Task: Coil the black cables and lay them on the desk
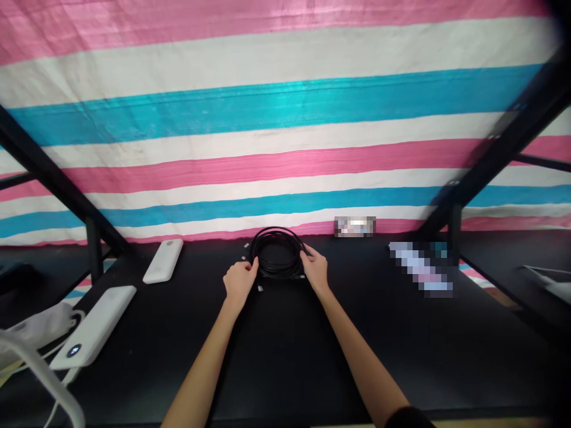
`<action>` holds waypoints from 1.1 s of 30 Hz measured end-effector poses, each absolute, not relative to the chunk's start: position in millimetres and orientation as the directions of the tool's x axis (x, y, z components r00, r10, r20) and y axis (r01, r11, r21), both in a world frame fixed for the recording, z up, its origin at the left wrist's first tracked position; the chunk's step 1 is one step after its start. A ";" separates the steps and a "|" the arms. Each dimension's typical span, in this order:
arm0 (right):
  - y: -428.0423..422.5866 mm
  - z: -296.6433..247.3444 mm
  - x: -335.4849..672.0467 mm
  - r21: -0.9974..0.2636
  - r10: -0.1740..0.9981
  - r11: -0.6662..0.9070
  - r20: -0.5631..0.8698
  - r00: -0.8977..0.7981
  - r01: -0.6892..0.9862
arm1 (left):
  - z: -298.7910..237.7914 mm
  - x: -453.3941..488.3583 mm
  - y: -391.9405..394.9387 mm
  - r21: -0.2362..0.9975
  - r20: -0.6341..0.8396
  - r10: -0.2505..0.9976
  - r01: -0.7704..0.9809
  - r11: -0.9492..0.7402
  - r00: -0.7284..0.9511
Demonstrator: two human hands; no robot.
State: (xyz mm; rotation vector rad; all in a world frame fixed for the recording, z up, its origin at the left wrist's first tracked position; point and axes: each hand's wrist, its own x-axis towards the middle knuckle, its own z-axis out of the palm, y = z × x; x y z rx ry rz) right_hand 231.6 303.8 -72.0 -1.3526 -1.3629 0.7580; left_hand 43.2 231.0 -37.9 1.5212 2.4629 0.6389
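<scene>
A coiled black cable [277,276] with several light-coloured plug ends lies at the far middle of the black table. My left hand [241,278] grips the coil's left side, thumb on top and fingers curled. On the opposite side, my right hand [314,267] pinches the coil between thumb and fingers. Plug ends stick out near my left hand, and one shows beside my right thumb. The coil looks tilted up slightly at its far edge, but I cannot tell whether it touches the table all round.
Two white power banks [163,261] [94,327] lie on the left, the nearer with a lit display. Beside it are a white power strip [40,327] and white cables. Blurred items [422,267] lie at right. Black frame bars [491,148] slant up before a striped sheet [285,107].
</scene>
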 end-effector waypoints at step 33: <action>308.8 -82.1 240.6 -0.846 0.970 0.073 0.183 0.160 0.528 | -56.7 15.1 239.7 0.361 0.029 0.877 0.823 0.438 -0.479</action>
